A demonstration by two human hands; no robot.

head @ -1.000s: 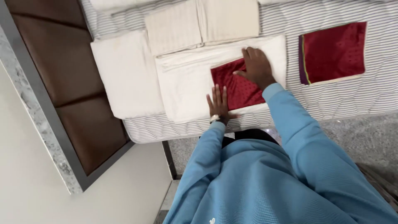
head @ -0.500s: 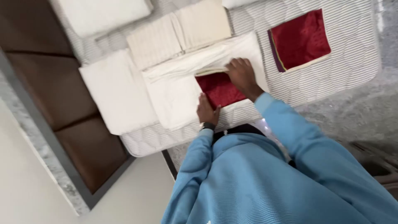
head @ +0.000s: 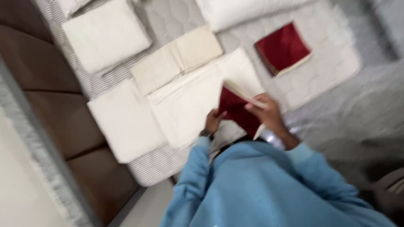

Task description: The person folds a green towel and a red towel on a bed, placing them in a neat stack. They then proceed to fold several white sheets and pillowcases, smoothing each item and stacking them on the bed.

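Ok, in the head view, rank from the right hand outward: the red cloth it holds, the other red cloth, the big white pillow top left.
1. Red cloth: in the right hand.
2. Other red cloth: lying on the mattress, upper right.
3. White pillow: far upper left, by the headboard.

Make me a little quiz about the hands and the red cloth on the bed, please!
1. True or false: both hands are lifting the dark red cloth off the big cream sheet.
2. How many dark red cloths are in view? A) one B) two C) four
3. Fill in: the person's sleeves are light ____.

Key
1. True. The left hand holds its lower edge and the right hand grips its upper right side.
2. B. The second red cloth lies flat on the mattress, farther from the person.
3. Blue.
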